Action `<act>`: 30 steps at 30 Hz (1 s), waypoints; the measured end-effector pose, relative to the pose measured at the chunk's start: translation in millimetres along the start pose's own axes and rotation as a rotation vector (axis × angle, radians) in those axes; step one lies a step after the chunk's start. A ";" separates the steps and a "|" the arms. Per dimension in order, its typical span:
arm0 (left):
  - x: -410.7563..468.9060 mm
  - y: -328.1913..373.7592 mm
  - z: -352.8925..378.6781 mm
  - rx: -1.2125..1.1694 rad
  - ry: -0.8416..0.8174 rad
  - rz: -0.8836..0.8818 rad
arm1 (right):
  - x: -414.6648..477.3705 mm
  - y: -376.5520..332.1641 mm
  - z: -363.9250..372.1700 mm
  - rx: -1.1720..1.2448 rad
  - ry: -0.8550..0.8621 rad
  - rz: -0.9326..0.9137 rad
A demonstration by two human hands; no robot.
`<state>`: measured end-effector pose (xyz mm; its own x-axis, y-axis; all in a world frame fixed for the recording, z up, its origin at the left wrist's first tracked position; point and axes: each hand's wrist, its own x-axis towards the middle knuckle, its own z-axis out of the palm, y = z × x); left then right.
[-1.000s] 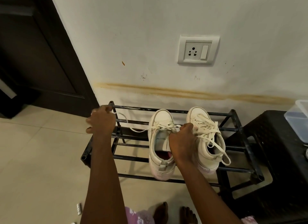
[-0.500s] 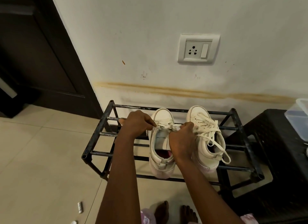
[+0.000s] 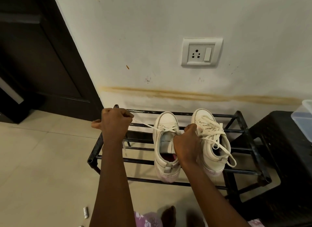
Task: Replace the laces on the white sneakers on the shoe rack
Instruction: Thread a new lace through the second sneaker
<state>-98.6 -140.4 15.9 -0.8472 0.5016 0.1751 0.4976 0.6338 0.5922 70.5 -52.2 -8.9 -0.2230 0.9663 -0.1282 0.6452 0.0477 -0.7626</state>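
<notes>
Two white sneakers stand side by side, toes to the wall, on a black metal shoe rack (image 3: pixel 239 125). The left sneaker (image 3: pixel 166 161) has only a few lace crossings near its toe. My left hand (image 3: pixel 114 123) pinches its white lace (image 3: pixel 146 125) and holds it stretched taut to the left, over the rack's back left corner. My right hand (image 3: pixel 188 142) grips the left sneaker's right side at the eyelets, thumb up between the two shoes. The right sneaker (image 3: pixel 211 142) is fully laced, with loose ends trailing over its heel.
A black plastic stool (image 3: pixel 278 142) stands right of the rack, with a clear lidded box (image 3: pixel 302 120) on it. A dark door (image 3: pixel 42 57) is at left. A wall socket (image 3: pixel 201 52) sits above the rack. A small white object (image 3: pixel 85 212) lies on the tiled floor. My bare feet (image 3: pixel 168 213) are below.
My left hand was out at the left, came to the left sneaker's eyelets, and has now pulled the lace out to the left again, drawing it taut. My right hand stayed on the shoe.
</notes>
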 end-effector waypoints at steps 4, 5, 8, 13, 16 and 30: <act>-0.4 2.2 7.4 -0.019 -0.363 -0.017 | 1.2 1.0 -1.8 -0.057 -0.019 -0.092; -2.7 5.3 10.7 -0.038 -0.430 0.005 | 1.2 1.5 -1.9 -0.092 -0.029 -0.119; -8.4 19.8 17.4 -0.075 -0.532 0.080 | 1.3 1.7 -1.4 -0.167 -0.058 -0.168; -13.0 33.5 31.7 -0.027 -0.658 0.120 | 3.6 0.5 -0.7 -0.244 -0.075 -0.248; -14.0 35.5 34.9 -0.036 -0.653 0.102 | 4.7 2.3 0.7 -0.256 -0.070 -0.256; -14.6 29.7 43.4 -0.066 -0.702 0.008 | 10.8 4.4 -0.4 0.022 -0.106 -0.174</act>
<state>-63.4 -103.4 -3.2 -0.5120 0.7816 -0.3562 0.4725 0.6026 0.6431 71.2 -41.4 -13.4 -0.4065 0.9118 -0.0584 0.5740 0.2051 -0.7928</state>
